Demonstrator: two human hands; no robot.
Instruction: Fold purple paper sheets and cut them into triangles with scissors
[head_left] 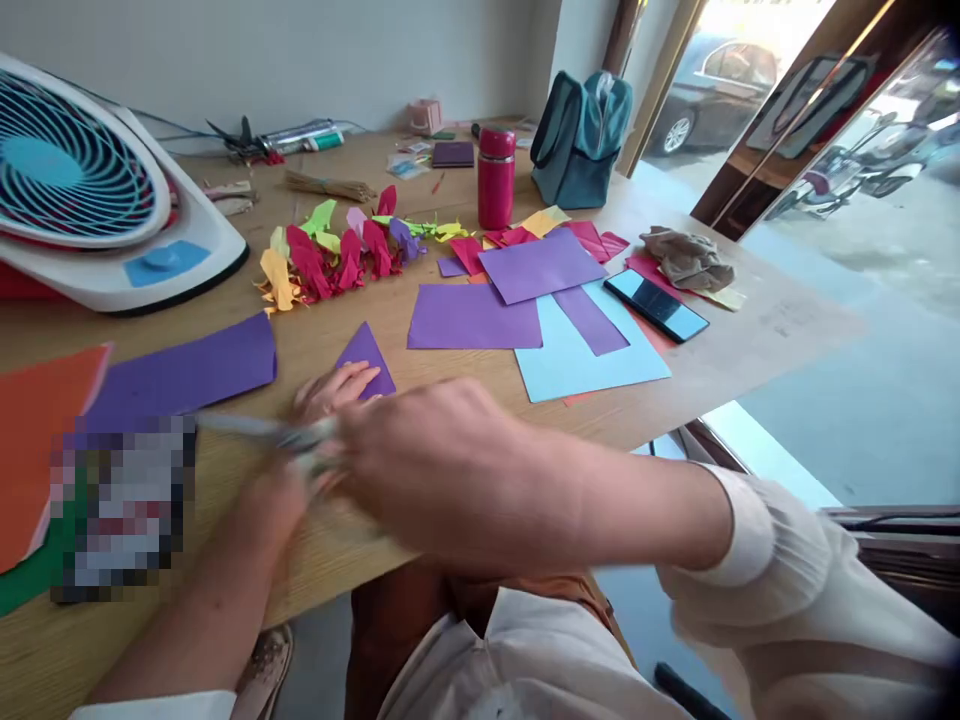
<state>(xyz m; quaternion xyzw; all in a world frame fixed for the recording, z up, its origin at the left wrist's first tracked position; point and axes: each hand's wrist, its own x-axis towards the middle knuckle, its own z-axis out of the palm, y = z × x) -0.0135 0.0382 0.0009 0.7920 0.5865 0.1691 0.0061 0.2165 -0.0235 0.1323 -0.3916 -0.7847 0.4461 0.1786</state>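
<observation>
Scissors (241,424) with greyish handles are in my right hand (442,465), which is closed around them and smeared by motion. Their blades point left across the table. Behind it, my left hand (330,390) lies with its fingers stretched over a small folded purple paper triangle (365,348) on the wood; the right hand partly hides it. Beyond the triangle, to the right, lie flat purple paper sheets (465,318) and a light blue sheet (600,372). A long purple sheet (191,362) lies to the left.
A white fan (187,265) stands at the left. Fringed paper pieces (349,255) are heaped at the table's middle, near a pink bottle (496,180). A phone (656,305), a crumpled brown bundle (686,258) and a teal bag (581,140) are at the right. Orange paper (37,440) lies near left.
</observation>
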